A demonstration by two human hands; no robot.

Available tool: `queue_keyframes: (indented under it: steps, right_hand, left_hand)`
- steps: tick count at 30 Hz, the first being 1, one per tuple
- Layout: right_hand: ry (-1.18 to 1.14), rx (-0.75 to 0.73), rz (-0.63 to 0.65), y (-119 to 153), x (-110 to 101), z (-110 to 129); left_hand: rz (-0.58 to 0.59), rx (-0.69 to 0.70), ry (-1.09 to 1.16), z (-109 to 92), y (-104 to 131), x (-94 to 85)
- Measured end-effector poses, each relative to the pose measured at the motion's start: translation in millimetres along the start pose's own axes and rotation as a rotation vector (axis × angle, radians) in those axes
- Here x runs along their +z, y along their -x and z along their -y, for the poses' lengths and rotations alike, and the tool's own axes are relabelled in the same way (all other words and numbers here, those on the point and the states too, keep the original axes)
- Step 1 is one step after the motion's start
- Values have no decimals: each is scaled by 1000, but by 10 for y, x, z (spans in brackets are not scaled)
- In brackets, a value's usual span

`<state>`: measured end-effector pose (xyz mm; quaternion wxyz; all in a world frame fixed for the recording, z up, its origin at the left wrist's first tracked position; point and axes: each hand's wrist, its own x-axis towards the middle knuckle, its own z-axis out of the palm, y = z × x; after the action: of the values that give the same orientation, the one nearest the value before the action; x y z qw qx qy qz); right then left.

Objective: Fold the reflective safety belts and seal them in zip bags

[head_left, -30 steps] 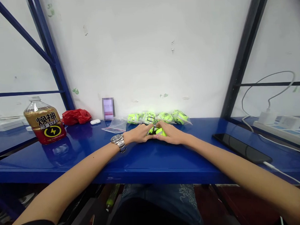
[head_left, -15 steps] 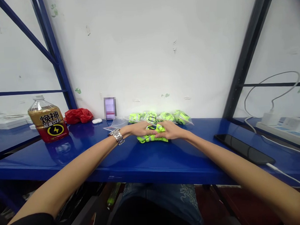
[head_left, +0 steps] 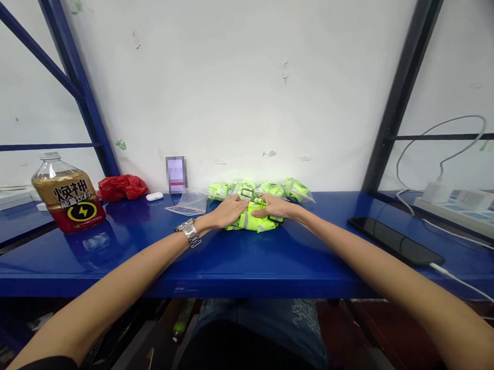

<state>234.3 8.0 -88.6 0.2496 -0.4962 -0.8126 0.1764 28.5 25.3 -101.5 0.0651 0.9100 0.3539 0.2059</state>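
Observation:
A folded neon yellow-green bundle with grey reflective strips and a dark buckle [head_left: 252,219] lies on the blue table. My left hand [head_left: 230,210], with a metal watch on the wrist, is closed on the bundle's left side. On its right side my right hand [head_left: 272,207] grips the fabric, thumb pointing left. Behind the hands, several similar bundles in clear bags [head_left: 295,190] sit in a row near the wall. A flat clear zip bag [head_left: 190,202] lies to the left of them.
At the left stand a large drink bottle [head_left: 73,198], a red plastic bag [head_left: 122,187], a white earbud case [head_left: 155,196] and an upright phone [head_left: 176,175]. At the right are a black phone [head_left: 394,240] on a cable and a power strip with chargers [head_left: 456,211].
My hands have moved apart, mine on the left shifting leftward, and more of the bundle shows between them. The bundle looks wider and fuller. The whole view has shifted slightly.

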Motion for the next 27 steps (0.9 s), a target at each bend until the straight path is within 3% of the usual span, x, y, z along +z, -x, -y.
queue_keyframes:
  steps: [4,7,12,16,19,24,27]
  right_hand:
    - [7,140,71,-61,-27,53]
    - [-9,135,90,-116,-24,16]
    - [-33,-10,175,-180,-7,-65]
    - [-4,4,178,-189,-5,-73]
    - [37,11,134,-158,22,-95]
    - [281,-77,-144,-39,156,-152]
    - [374,-132,-211,44,211,-101]
  left_hand:
    - [58,-90,-20,-88,2,-82]
    - [45,-7,-188,-179,30,-87]
    - [59,213,-213,-209,53,-47]
    - [125,251,-344,-194,30,-45]
    - [172,210,-383,-204,8,-45]
    - [201,166,-363,-167,-48,-32]
    - [206,171,-281,-118,-78,-45]
